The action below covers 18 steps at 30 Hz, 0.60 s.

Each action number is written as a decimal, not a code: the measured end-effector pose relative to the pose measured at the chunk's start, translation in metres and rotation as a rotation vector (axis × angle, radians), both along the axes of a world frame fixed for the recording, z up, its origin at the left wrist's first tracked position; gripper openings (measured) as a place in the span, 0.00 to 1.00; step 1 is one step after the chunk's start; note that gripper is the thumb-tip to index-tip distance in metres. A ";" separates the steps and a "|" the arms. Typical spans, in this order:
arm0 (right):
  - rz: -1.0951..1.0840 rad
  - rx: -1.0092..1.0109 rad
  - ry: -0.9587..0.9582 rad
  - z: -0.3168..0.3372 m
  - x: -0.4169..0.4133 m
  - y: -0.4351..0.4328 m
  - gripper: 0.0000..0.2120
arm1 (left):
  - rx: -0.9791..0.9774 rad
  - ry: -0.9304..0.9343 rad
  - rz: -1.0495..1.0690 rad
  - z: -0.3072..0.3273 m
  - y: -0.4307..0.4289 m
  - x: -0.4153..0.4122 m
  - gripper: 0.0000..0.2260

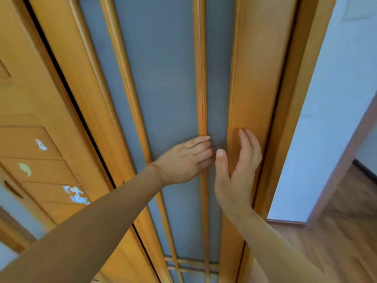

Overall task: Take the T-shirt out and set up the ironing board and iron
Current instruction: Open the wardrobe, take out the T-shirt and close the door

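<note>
I'm facing a tall sliding door (169,82) with grey panels in a yellow wood frame, and I judge the step in hand is opening it to reach the T-shirt. The door should be drawn sideways with steady, even force, kept in line with its track so it doesn't bind against the right frame post (263,78). My left hand (183,160) has its fingers curled around the thin middle slat (201,78); my right hand (238,170) is flat and spread, its fingertips on the post. The T-shirt, ironing board and iron are nowhere in view, presumably behind the door. The track is cut off, and the drawers (30,156) at left are blurred
</note>
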State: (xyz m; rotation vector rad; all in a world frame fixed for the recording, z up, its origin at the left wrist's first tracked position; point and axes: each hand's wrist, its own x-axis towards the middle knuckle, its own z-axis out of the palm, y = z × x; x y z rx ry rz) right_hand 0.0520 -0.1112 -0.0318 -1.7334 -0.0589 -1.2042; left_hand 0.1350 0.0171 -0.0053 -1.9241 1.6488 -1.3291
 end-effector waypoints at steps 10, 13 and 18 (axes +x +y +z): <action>-0.067 -0.058 0.220 0.012 0.002 0.003 0.32 | -0.090 -0.026 0.058 0.001 0.022 -0.002 0.11; 0.051 -0.098 0.274 0.017 0.003 0.010 0.33 | -0.191 0.000 0.133 0.004 0.029 -0.011 0.14; 0.174 -0.135 0.273 0.029 0.008 0.036 0.32 | -0.382 0.005 0.296 0.016 0.043 -0.021 0.19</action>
